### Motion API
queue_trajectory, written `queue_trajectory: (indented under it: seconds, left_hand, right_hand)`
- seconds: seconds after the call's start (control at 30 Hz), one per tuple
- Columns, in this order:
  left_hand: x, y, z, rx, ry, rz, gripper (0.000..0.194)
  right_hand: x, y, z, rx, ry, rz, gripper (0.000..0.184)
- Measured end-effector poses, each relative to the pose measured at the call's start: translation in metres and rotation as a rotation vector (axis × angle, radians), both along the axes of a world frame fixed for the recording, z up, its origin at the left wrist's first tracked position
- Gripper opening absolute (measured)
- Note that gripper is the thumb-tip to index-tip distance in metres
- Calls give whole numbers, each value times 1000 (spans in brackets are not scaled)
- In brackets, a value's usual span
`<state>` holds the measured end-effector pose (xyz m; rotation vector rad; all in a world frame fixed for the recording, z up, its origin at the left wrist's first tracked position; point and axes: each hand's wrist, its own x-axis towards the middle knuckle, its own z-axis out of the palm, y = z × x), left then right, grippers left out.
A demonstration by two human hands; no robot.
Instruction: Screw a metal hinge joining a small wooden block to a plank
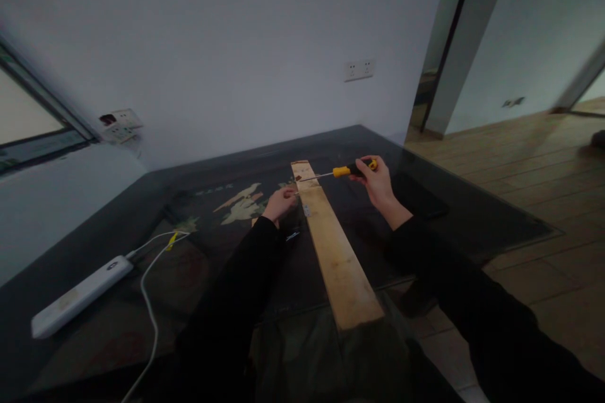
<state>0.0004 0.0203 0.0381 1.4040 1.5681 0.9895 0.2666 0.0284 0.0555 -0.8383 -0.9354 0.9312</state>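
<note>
Plank point(343, 258) lies lengthwise on the desk point(491, 220), its far end between our fingers and its near end reaching back past the desk's edge, over our lap. Work looks under way rather than finished: the shaft of our screwdriver point(341, 171) crosses to the far end, its tip by a dark mark point(299, 177) just ahead of our left fingers point(287, 193). A small metal plate point(307, 210) sits on the wood just nearer us than those fingers, while slim metal pieces point(293, 235) lie loose on the desk, also on our side of them. Whether anything is fastened yet, we cannot tell.

Our right fingers point(363, 167), closed around the black-and-yellow handle, hold the tool nearly level, well clear of the wood. Our left fingers are pinched nearly shut at the plank's left edge; whether they grip something small, we cannot make out.
</note>
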Motion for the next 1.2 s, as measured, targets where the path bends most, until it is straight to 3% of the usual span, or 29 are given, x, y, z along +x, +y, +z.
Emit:
queue_trajectory:
  seconds: [0.17, 0.3, 0.53, 0.67, 0.8, 1.2]
  left_hand:
    - [9, 14, -9, 160, 164, 1, 17]
    - [9, 6, -7, 213, 185, -13, 20]
    - [-14, -49, 9, 286, 277, -118, 15]
    - [-30, -87, 1, 302, 434, -195, 9]
    - [-42, -109, -11, 369, 504, -224, 4]
    - [-54, -109, -26, 259, 640, -258, 15]
  right_hand:
    - [-1, -1, -17, -100, 177, 90, 55]
    - [-1, -4, -22, -143, 242, 134, 49]
    - [0, -7, -27, -154, 200, 171, 34]
    - [-4, -10, -28, -177, 170, 188, 27]
    - [-8, -12, -30, -162, 149, 181, 32]
    - [-11, -9, -36, -142, 156, 160, 36]
